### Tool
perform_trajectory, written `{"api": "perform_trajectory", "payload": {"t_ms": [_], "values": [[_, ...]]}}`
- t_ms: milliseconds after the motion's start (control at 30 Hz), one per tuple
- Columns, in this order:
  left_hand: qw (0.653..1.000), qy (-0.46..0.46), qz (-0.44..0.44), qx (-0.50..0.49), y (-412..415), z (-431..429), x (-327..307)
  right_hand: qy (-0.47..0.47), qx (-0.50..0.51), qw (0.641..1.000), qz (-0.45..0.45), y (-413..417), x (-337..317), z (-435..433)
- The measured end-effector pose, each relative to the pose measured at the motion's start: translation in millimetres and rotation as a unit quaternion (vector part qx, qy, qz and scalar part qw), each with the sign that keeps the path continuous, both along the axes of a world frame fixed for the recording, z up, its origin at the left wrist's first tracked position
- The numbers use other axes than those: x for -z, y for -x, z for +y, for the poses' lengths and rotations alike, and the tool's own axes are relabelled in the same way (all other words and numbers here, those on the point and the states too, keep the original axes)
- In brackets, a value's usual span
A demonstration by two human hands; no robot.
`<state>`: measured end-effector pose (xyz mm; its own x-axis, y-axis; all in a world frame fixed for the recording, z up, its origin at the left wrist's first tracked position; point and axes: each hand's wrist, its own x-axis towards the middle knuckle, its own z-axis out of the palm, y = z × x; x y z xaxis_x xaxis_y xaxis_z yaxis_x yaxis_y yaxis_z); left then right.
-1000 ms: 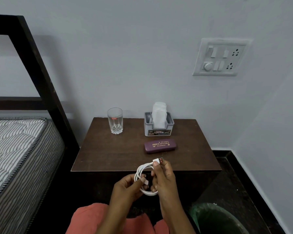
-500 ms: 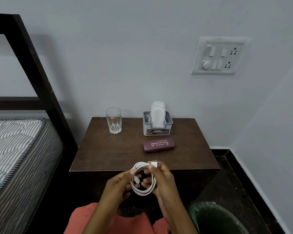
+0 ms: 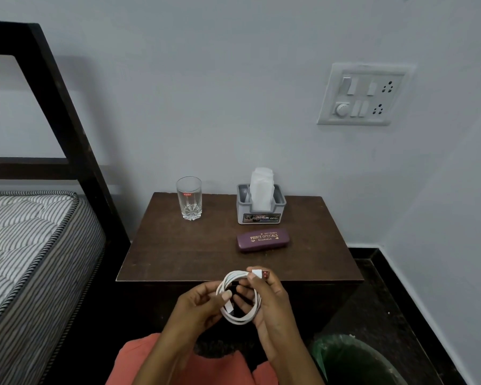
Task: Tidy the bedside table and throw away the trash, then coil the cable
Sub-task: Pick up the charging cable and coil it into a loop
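Note:
A white cable is wound into a small coil, held in the air just in front of the brown bedside table. My right hand holds the coil from the right and pinches its USB plug at the top. My left hand pinches the cable's other end at the coil's left side. On the table stand a clear drinking glass, a grey holder with white tissues and a maroon spectacle case.
A bin with a green liner sits on the dark floor at the lower right. A bed with a striped mattress and dark frame is to the left. A switchboard is on the wall.
The coil has stayed between both hands in front of the table edge. My left fingers have shifted along the coil's left side, drawing the loose end in.

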<state>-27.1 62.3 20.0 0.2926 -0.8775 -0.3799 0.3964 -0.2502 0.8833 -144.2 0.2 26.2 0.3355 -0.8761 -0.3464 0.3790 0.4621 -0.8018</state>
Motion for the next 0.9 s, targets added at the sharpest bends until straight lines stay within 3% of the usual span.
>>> {"api": "perform_trajectory", "payload": {"t_ms": [267,433,633,900], "values": [[0.999,0.017,0.037,-0.016,-3.5,1.9,3.1,-0.015,-0.012,0.999,0.026,0.7,1.0,-2.5],[0.999,0.024,0.038,-0.029,-2.5,0.0,3.3,-0.044,-0.032,0.999,-0.003,7.3,-0.6,-6.6],[0.994,0.040,0.051,-0.084,-4.4,-2.5,5.3,0.036,-0.054,0.997,0.044,13.1,4.6,-11.0],[0.993,0.045,0.062,-0.085,7.7,-7.0,7.0,0.100,0.043,0.987,0.114,2.5,16.4,-10.0]]}}
